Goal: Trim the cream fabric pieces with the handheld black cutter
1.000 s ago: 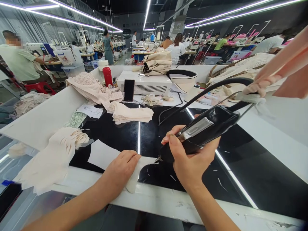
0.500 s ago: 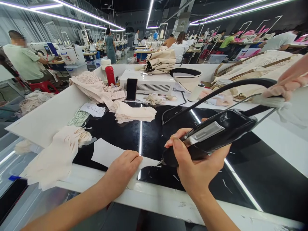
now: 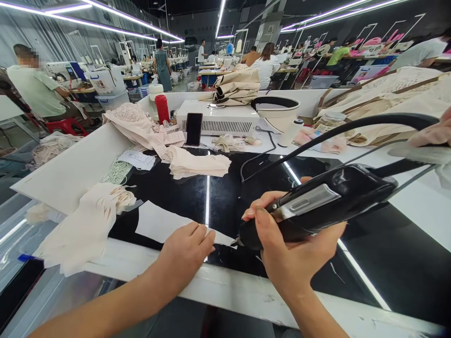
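Note:
In my right hand [image 3: 296, 244] is a black corded electric cutter [image 3: 327, 202] with a silver lever on its side. Its small metal tip touches the narrow right end of a white cloth-like piece [image 3: 162, 223], which lies flat on the black tabletop [image 3: 243, 206]. My left hand [image 3: 190, 246] rests on that piece near its lower edge, fingers drawn together and thumb side hidden. Thin offcuts [image 3: 336, 272] lie on the black surface to the right. A stack of cream cloth pieces [image 3: 199, 162] sits beyond the left hand.
More cream cloth [image 3: 84, 220] hangs over the table's left edge. At the back are a phone [image 3: 194, 129], a red bottle [image 3: 162, 109], a white vented box [image 3: 216, 119] and a sun visor [image 3: 278, 112]. Another person's hand [image 3: 433, 134] is at right by the cutter's cord.
My left hand has shifted slightly right along the white piece, its fingers drawn up more. The cutter has shifted a little right in view, its tip staying at the piece's right end.

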`<state>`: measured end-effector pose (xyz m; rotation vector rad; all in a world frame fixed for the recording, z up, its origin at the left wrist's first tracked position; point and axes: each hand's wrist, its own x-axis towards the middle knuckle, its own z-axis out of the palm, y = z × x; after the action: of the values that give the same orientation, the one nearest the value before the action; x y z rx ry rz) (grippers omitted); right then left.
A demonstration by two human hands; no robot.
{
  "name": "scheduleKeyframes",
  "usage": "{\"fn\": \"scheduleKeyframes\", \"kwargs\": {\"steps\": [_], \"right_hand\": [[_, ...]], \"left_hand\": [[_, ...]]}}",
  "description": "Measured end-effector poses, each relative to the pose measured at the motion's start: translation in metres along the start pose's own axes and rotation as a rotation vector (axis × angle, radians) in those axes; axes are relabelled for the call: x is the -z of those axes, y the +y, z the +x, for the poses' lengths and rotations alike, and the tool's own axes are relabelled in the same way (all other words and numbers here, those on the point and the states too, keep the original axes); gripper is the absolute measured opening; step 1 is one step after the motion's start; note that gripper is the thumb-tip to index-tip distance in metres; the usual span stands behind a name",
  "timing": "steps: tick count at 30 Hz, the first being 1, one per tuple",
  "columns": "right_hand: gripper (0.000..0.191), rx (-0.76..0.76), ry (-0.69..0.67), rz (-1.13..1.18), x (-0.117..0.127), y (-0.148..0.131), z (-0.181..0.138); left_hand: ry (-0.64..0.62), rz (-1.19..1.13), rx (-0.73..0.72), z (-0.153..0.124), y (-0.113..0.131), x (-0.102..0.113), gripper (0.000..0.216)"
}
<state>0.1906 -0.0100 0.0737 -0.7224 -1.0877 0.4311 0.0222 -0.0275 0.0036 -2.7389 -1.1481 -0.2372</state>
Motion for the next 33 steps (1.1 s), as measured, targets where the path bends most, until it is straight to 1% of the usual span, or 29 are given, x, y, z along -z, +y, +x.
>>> {"fn": "scheduleKeyframes", "kwargs": {"steps": [4, 6, 8, 12, 16, 21, 24, 26, 29, 33], "right_hand": [[0.05, 0.009, 0.013, 0.004, 0.002, 0.002, -0.001], [0.051, 0.002, 0.004, 0.013, 0.003, 0.003, -0.002], [0.051, -0.012, -0.007, 0.021, 0.004, 0.004, -0.002], [0.051, -0.038, 0.01, 0.058, -0.002, 0.008, 0.003], [0.043, -0.055, 0.002, 0.094, -0.013, 0.014, 0.007], [0.047, -0.056, 0.006, 0.034, -0.02, 0.02, 0.005], [0.043, -0.076, -0.005, 0.006, -0.021, 0.021, 0.005], [0.041, -0.088, -0.008, 0.035, -0.023, 0.02, 0.006], [0.045, -0.089, -0.006, 0.099, -0.028, 0.02, 0.008], [0.045, -0.082, -0.027, 0.067, -0.034, 0.022, 0.008]], "left_hand": [[0.116, 0.038, 0.024, -0.001, 0.013, -0.004, 0.061], [0.164, 0.044, 0.039, -0.002, 0.018, -0.006, 0.071], [0.205, 0.056, 0.044, -0.004, 0.021, -0.008, 0.076], [0.256, 0.082, 0.051, -0.005, 0.024, -0.013, 0.077], [0.281, 0.098, 0.059, -0.007, 0.025, -0.014, 0.074], [0.284, 0.099, 0.057, -0.007, 0.026, -0.017, 0.072], [0.295, 0.098, 0.051, -0.007, 0.027, -0.02, 0.071], [0.294, 0.093, 0.051, -0.007, 0.027, -0.022, 0.071], [0.293, 0.074, 0.046, -0.008, 0.027, -0.023, 0.069], [0.286, 0.053, 0.049, -0.008, 0.026, -0.023, 0.07]]}}
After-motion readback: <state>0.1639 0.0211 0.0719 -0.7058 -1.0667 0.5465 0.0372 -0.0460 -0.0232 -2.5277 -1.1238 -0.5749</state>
